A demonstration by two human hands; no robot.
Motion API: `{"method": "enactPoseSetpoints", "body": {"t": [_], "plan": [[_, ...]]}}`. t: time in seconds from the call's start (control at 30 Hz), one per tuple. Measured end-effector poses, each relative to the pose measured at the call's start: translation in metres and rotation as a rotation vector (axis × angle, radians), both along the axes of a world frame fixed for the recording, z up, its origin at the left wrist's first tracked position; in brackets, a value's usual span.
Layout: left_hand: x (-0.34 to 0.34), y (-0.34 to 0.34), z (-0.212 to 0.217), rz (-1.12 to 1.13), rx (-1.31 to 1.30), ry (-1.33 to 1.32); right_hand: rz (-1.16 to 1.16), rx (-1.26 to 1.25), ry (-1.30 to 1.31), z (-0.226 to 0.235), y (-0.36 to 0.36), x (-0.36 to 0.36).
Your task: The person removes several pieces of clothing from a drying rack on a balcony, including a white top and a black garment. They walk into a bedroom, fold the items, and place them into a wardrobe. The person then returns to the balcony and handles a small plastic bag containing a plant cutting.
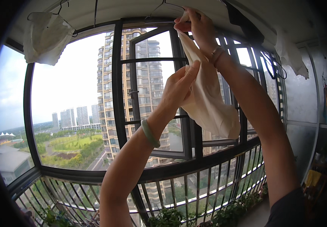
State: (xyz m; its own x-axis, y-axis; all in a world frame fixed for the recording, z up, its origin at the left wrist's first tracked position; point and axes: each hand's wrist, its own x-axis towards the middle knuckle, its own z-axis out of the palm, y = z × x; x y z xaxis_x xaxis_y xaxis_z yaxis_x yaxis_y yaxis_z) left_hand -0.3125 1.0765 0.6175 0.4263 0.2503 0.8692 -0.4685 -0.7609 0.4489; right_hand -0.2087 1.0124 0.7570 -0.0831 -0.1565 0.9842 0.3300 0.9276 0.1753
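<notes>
Between the white garment near the ceiling's left edge and the hanger overhead lies a wide gap for a hand, crossed by one thin dark rod. The cream cloth blocks the middle; dark fabric and a pale cloth crowd the ceiling's right side.

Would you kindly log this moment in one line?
Left hand: holding pale cloth | Right hand: pinching its top near hanger | Cloth: hanging before window
</notes>
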Motion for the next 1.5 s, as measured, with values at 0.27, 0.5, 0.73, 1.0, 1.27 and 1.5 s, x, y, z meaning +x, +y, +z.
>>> {"method": "enactPoseSetpoints", "body": {"t": [0.27, 0.5, 0.73, 1.0, 1.27, 1.5], "plan": [[-0.038, -0.021, 0.037, 0.062, 0.001, -0.226, 0.017, 0.108, 0.056, 0.134, 0.032, -0.033], [-0.066, -0.014, 0.053, 0.066, 0.036, -0.214, -0.086, -0.041, 0.103, 0.171, 0.035, -0.043], [-0.054, -0.016, 0.016, 0.126, -0.092, -0.221, -0.383, 0.012, 0.131, 0.108, 0.018, -0.035], [0.013, 0.035, -0.009, -0.041, 0.232, -0.400, -0.796, -0.113, -0.014, 0.047, 0.017, 0.015], [0.042, -0.016, 0.002, 0.055, -0.008, -0.576, -0.652, 0.808, 0.084, 0.039, -0.048, 0.047], [0.077, -0.033, 0.007, -0.097, -0.085, -0.403, -0.835, 0.288, -0.198, -0.032, -0.055, 0.088]]}}
